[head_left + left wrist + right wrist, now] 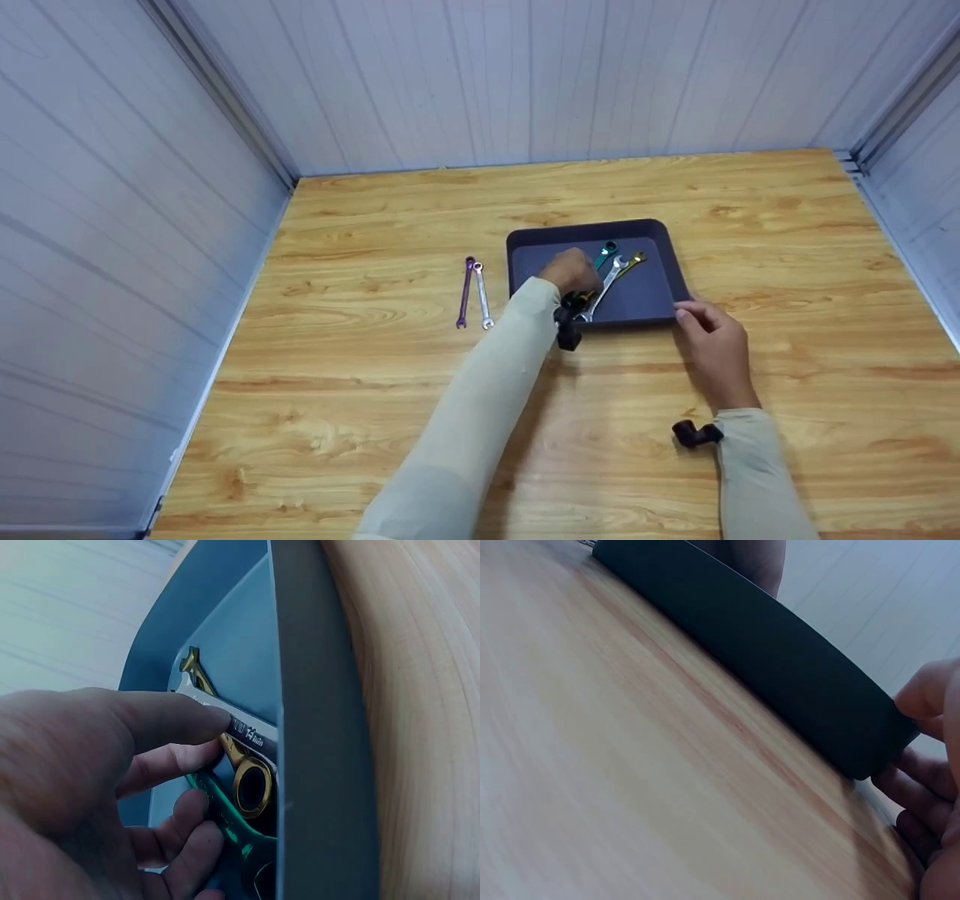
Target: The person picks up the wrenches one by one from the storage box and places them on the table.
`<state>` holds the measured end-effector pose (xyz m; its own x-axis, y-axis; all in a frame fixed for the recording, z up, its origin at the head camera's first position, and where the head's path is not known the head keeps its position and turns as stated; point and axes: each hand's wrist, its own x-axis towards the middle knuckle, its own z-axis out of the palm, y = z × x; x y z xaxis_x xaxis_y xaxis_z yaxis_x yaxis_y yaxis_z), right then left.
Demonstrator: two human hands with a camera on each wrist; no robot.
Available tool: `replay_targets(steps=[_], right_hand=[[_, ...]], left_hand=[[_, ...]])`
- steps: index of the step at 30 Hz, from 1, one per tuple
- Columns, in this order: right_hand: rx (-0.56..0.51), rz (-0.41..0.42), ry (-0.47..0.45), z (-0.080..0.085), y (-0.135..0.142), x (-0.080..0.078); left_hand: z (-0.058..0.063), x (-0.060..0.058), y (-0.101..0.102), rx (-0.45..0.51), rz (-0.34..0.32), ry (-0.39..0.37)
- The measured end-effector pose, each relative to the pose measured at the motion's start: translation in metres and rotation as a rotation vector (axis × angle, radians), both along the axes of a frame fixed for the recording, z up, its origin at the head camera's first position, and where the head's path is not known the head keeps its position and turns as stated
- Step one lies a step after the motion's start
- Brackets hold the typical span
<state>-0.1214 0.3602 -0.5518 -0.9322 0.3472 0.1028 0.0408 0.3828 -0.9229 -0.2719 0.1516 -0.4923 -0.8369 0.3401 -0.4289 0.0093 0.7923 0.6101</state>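
A dark shallow tray (585,232) holds a silver combination wrench (604,288), a gold wrench (637,259) and a green wrench (602,256). Reaching inside it, my left hand (571,271) pinches the silver wrench (251,731) between thumb and index finger in the left wrist view. The gold wrench (238,786) crosses beneath the silver one, and the green wrench (232,821) lies by the other curled fingers. At the near right corner, my right hand (716,346) grips the tray wall (780,667), thumb at the rim and fingers around the corner.
Left of the tray, a purple wrench (466,292) and another silver wrench (483,294) lie side by side on the wood-grain table (360,360). Pale panel walls (487,82) stand behind the table and at both sides.
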Motion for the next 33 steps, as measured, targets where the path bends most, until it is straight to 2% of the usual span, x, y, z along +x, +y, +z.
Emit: replay_targets(steps=[5,10,12,19,23,27,30,33], right_hand=[[0.015,0.002,-0.001,0.002,-0.001,-0.004],[0.039,0.004,0.009,0.003,-0.002,-0.007],[0.042,0.003,0.008,0.003,-0.002,-0.007],[0.041,-0.011,-0.026,-0.001,0.001,0.000],[0.040,-0.027,-0.031,0.000,0.006,0.002],[0.026,-0.023,-0.035,0.001,0.007,0.001],[0.015,-0.008,-0.038,0.000,0.004,0.000],[0.010,0.002,-0.024,0.000,0.001,-0.001]], left_hand=[[0.000,-0.003,0.001,-0.022,-0.005,0.009],[0.002,0.002,0.002,-0.094,-0.011,0.082],[0.001,0.004,0.003,-0.105,-0.012,0.086],[-0.002,0.006,0.004,-0.061,-0.013,0.033],[-0.001,0.010,0.009,-0.071,-0.004,0.090],[0.000,0.010,0.013,-0.138,0.000,0.166],[-0.002,0.008,0.013,-0.226,0.009,0.191],[-0.003,0.006,0.012,-0.267,0.019,0.216]])
